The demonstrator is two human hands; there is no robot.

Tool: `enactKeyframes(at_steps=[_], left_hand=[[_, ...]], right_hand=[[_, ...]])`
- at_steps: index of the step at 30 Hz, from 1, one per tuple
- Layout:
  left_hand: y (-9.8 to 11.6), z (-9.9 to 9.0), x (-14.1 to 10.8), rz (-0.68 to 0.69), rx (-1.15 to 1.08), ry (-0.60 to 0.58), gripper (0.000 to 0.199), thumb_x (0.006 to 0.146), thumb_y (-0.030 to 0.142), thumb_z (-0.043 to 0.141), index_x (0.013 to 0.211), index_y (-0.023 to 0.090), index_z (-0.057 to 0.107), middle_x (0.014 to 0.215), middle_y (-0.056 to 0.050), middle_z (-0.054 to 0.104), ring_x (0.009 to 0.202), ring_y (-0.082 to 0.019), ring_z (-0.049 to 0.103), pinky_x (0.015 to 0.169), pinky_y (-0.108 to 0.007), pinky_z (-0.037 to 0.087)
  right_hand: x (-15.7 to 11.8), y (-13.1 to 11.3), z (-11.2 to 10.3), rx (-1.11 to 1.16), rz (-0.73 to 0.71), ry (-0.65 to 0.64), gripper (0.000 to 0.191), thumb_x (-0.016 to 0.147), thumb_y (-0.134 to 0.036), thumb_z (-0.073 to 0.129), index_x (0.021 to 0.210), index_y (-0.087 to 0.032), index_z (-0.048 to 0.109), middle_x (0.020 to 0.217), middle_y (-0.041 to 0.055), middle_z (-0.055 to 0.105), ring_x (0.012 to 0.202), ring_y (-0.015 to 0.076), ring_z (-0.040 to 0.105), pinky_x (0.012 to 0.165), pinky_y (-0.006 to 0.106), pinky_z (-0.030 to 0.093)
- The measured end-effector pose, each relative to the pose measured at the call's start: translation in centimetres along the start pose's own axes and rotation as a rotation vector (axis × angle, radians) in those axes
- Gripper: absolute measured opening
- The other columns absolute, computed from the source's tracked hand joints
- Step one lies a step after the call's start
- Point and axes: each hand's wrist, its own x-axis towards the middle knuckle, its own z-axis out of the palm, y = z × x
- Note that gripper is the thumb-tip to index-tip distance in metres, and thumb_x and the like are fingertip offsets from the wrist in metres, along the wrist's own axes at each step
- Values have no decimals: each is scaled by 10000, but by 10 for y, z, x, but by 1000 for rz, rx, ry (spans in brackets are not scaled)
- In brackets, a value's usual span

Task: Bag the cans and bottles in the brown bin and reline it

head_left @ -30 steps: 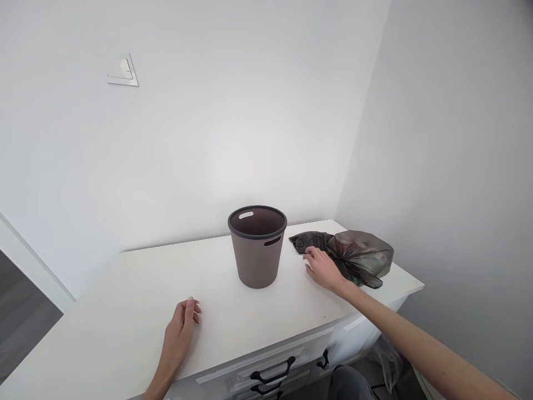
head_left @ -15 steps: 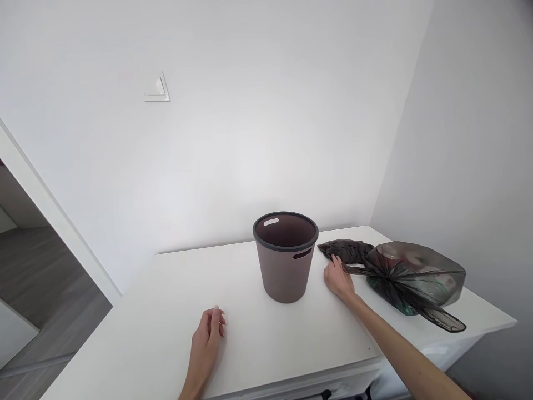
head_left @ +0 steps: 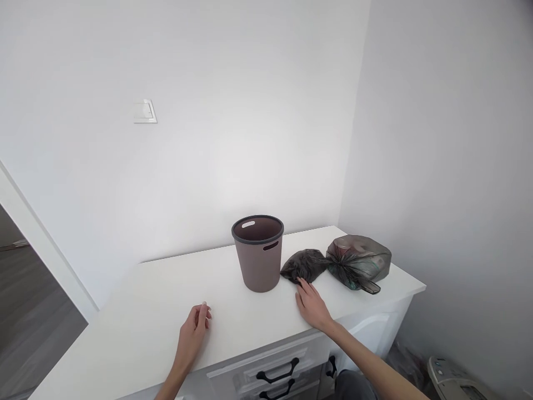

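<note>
A brown bin [head_left: 259, 266] with a dark rim and handle slots stands upright on the white dresser top. Right of it lies a crumpled black plastic bag [head_left: 307, 265]; the fingertips of my right hand [head_left: 311, 304] touch its near edge, fingers extended. Farther right, a tied, see-through dark bag [head_left: 366, 258] filled with mixed items rests on its side, its knot toward the black bag. My left hand [head_left: 195, 328] rests on its edge on the dresser, left of the bin, fingers loosely curled with nothing visible in them.
The white dresser [head_left: 166, 300] has drawers with black handles [head_left: 278, 371] below its front edge. Walls rise behind and to the right, with a light switch [head_left: 145, 111]. A beige device [head_left: 456, 380] stands low at the right. A door frame is at the left.
The view has shifted to the right and farther back. My right hand has moved clear of the filled bag's loose handle and lies flatter against the black bag, which looks more spread out.
</note>
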Motion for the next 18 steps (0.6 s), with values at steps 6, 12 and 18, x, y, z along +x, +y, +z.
enactKeyframes(at_steps=[6, 12, 18], left_hand=[[16, 10, -26, 96, 6, -104, 556, 914, 748, 440, 873, 238, 657, 861, -53, 726, 775, -238, 667, 785, -376, 533], [82, 24, -56, 277, -14, -268, 492, 943, 659, 498, 1153, 254, 681, 1266, -118, 689, 1097, -278, 639, 814, -353, 540], [162, 22, -80, 345, -210, -527, 488, 980, 604, 486, 1230, 250, 709, 1177, -94, 734, 1047, -256, 647, 889, -350, 538]], right_hand=[[-62, -33, -57, 519, 87, -76, 502, 968, -421, 483, 1389, -200, 645, 1402, 125, 656, 1413, 335, 497, 1101, 469, 460], [-76, -71, -142, 1182, 87, -159, 296, 864, -475, 721, 1059, -257, 765, 963, 23, 736, 885, 219, 639, 809, 340, 480], [-67, -91, -178, 1385, 103, -150, 349, 760, -485, 843, 1017, -260, 772, 1000, 25, 736, 911, 219, 640, 822, 327, 477]])
